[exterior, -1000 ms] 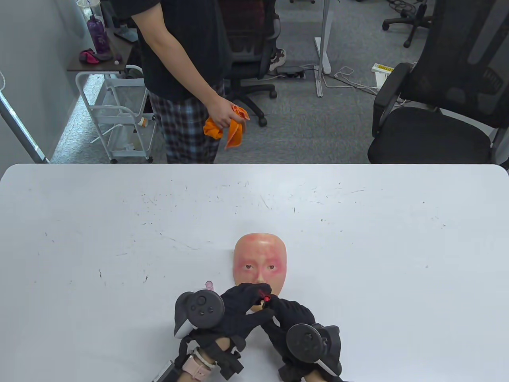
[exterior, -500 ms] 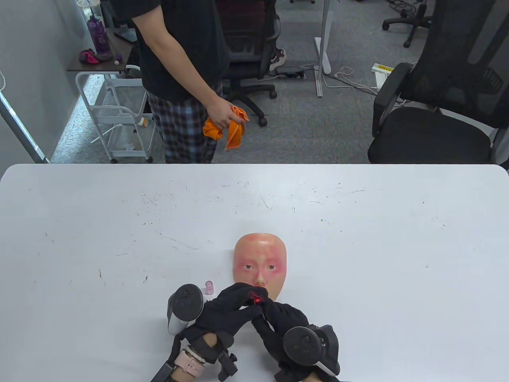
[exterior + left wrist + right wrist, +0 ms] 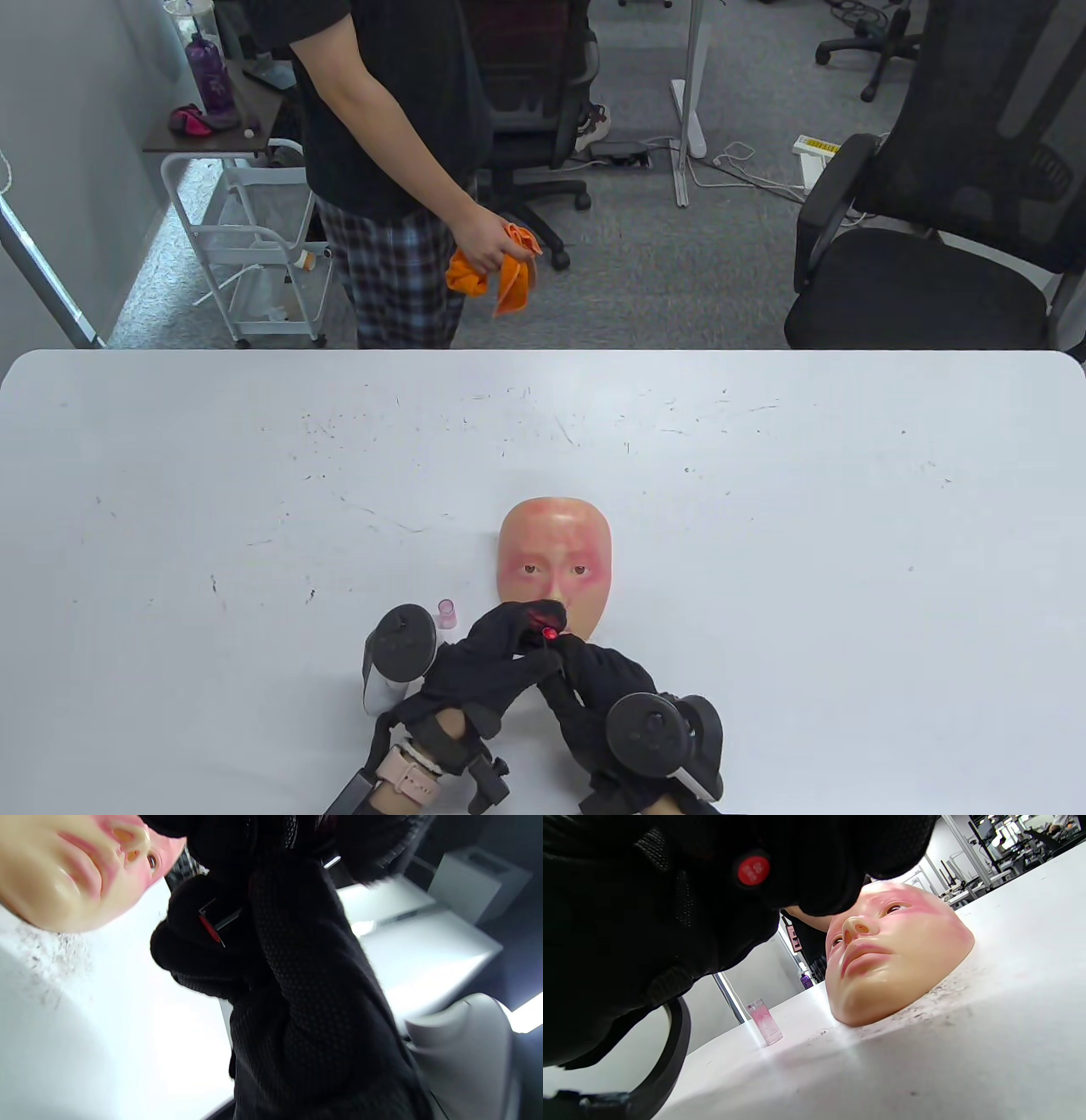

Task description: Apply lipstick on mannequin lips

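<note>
Two hands (image 3: 543,671) grip lipstick (image 3: 550,632) over mask (image 3: 556,556) | lips bare | lower tip gently onto lips

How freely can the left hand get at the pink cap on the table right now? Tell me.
Probably not freely: the cap stands bare just beside the left hand, but its fingers seem busy around the lipstick with the right hand.

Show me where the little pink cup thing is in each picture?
Table view: the pink cap stands upright on the table, just left of the mannequin face and above the left hand.
Left wrist view: not in it.
Right wrist view: lower left of centre, left of the face.
Shared landmark: the mannequin face, top left in the left wrist view.
</note>
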Motion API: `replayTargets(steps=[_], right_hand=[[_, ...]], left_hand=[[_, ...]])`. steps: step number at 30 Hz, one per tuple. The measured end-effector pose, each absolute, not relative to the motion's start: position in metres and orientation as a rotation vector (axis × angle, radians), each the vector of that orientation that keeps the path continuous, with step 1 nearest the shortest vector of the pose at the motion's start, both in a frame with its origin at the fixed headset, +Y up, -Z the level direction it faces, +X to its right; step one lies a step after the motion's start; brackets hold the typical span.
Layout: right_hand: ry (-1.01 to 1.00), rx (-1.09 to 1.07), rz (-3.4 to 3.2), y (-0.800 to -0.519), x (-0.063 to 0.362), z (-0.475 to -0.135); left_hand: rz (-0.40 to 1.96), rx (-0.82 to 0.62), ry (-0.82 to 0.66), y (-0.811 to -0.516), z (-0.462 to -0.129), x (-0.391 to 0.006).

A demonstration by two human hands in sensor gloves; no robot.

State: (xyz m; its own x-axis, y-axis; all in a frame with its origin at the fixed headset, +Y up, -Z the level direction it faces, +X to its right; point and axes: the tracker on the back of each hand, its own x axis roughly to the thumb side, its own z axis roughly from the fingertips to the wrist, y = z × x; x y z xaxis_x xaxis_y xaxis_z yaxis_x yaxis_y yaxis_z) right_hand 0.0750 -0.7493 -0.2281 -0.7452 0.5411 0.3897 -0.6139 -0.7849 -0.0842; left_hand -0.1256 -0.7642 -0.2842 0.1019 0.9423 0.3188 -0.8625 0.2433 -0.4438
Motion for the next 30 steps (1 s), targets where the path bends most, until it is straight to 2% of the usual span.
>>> replayTargets(steps=[7,12,15,18,21,26,30], right_hand=[[-0.268,0.429,2.446,-0.751,0.074,-0.227],[-0.28,0.464,2.417,-0.747,0.072,-0.225],[-0.283,0.433,2.436,-0.748,0.074,-0.226],[-0.28,0.428,2.445,-0.75,0.073,-0.225],[-0.283,0.45,2.434,-0.749,0.072,-0.224],[-0.255,0.48,2.391,-0.751,0.072,-0.227],[-0.282,0.449,2.44,-0.752,0.072,-0.226]], left_hand=[[1.244,-0.135,-0.648,-0.758,-0.282,-0.122],[1.365,-0.192,-0.691,-0.763,-0.286,-0.126],[1.307,-0.189,-0.714,-0.763,-0.283,-0.122],[1.255,-0.105,-0.638,-0.76,-0.282,-0.12],[1.299,-0.111,-0.69,-0.758,-0.281,-0.122],[1.327,-0.245,-0.748,-0.76,-0.284,-0.123],[1.365,-0.139,-0.62,-0.767,-0.281,-0.12]])
